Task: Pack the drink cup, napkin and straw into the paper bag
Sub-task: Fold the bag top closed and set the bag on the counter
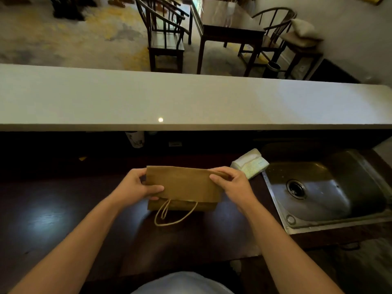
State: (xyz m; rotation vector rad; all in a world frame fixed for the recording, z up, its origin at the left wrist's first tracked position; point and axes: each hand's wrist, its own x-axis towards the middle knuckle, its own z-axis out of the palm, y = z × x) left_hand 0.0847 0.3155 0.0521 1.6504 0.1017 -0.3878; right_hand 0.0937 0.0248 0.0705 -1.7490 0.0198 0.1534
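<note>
- Head view: left hand (139,184) clamped on the left edge of the bag (184,187), thumb on top, fingers curled behind and out of sight.
- Right hand (232,184) pinching the bag's upper right corner between thumb and fingers; fingertips partly hidden by the paper.
- Bag flat and folded, brown paper, held just above the dark counter (63,209), twine handles (174,213) drooping from its near edge.
- Folded lower flap half hidden under the top panel; opening not visible.
- Napkins (250,163) in a pale stack just beyond the right hand, beside the sink (331,187).
- Cup (135,139) dim in the shadow under the white ledge (191,98), top cut off by it; markings hard to make out.
- Straw not made out anywhere.
- Chairs (165,35) and a table (227,24) on the floor beyond the ledge.
</note>
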